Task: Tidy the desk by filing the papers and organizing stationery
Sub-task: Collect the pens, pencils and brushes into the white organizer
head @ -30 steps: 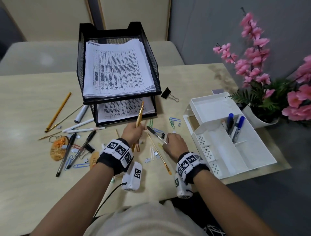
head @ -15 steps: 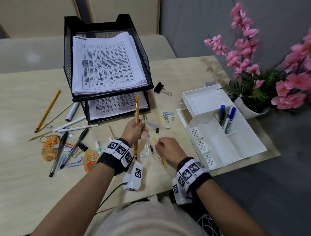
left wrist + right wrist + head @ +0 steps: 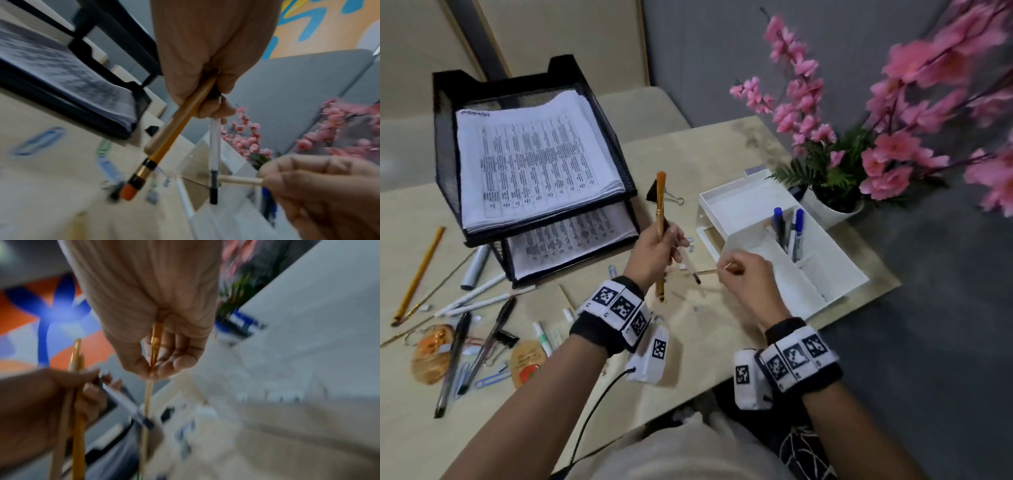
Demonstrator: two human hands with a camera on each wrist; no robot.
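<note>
My left hand [image 3: 669, 241] is raised over the desk and grips a yellow pencil [image 3: 661, 205] upright, orange eraser on top. In the left wrist view the left hand [image 3: 211, 100] holds the pencil [image 3: 170, 142], a pale wooden stick beside it, and a clear pen [image 3: 214, 146] with a black cap. My right hand [image 3: 729, 266] pinches a thin wooden stick [image 3: 707, 272] just left of the white organizer [image 3: 739, 205]. The right wrist view shows the right hand [image 3: 156, 366] pinching that stick [image 3: 149, 394]. Two blue markers [image 3: 787, 229] stand in the organizer. Papers [image 3: 534, 161] fill the black mesh tray [image 3: 446, 137].
Pens, pencils, paper clips and key tags [image 3: 465, 325] lie scattered on the left of the desk. A black binder clip [image 3: 664, 197] sits behind my left hand. A pot of pink flowers [image 3: 835, 205] stands behind the organizer. The desk edge runs close in front.
My right hand has lifted a thin stick off the desk and moved toward the organizer. My left hand has risen and shifted right, turning the pencil upright.
</note>
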